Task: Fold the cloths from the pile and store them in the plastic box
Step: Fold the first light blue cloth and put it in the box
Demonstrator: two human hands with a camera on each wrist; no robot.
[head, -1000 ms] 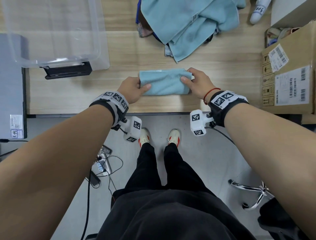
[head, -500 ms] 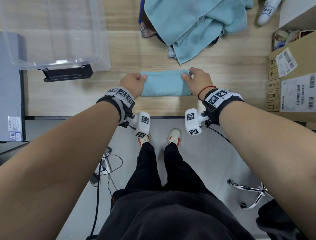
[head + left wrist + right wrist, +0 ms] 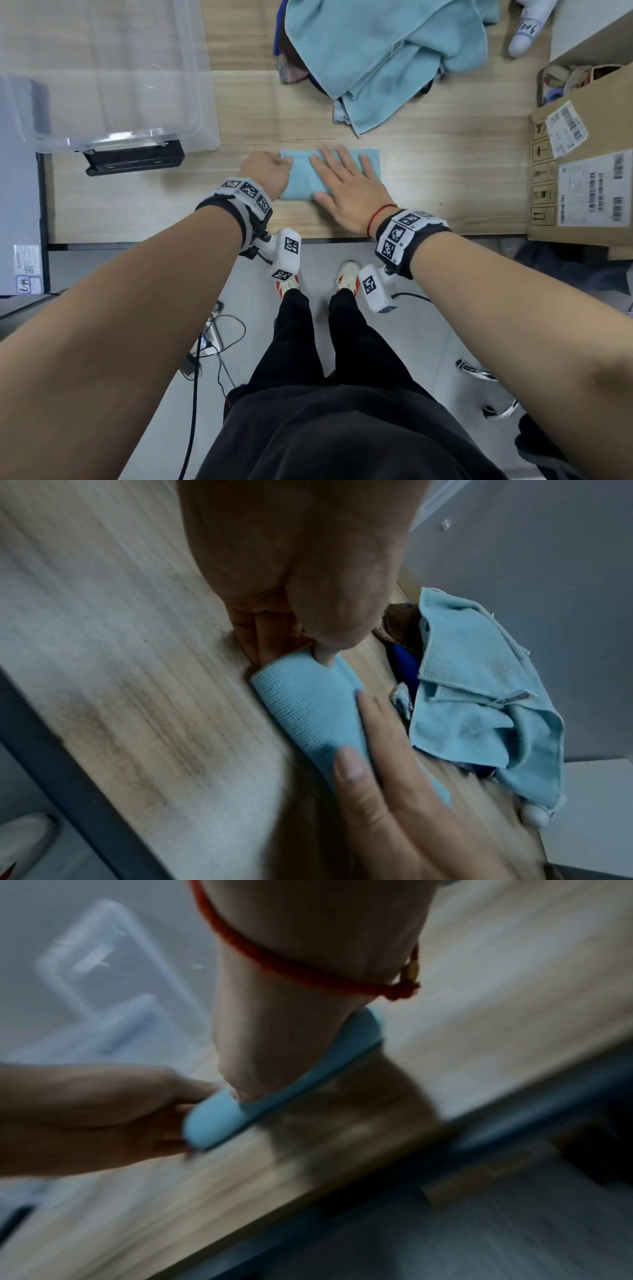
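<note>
A folded light-blue cloth [image 3: 298,178] lies on the wooden table near its front edge. My left hand [image 3: 270,171] pinches the cloth's left end; the left wrist view shows thumb and fingers closed on the folded cloth [image 3: 308,704]. My right hand [image 3: 346,185] lies flat on top of the cloth with straight, spread fingers, covering its middle and right part. In the blurred right wrist view the folded cloth [image 3: 219,1123] shows under my palm. The pile of cloths [image 3: 380,54], mostly light blue, sits at the back centre. The clear plastic box [image 3: 102,68] stands at the back left.
A cardboard carton [image 3: 582,164] with labels stands at the table's right end. A white bottle [image 3: 527,27] lies beyond the pile. A black latch [image 3: 133,161] sticks out at the box's front. Bare wood [image 3: 445,164] lies between the cloth and the carton.
My right hand let go of the cloth's right end and moved left onto its top, fingers spread flat. The left hand stays pinching the left end.
</note>
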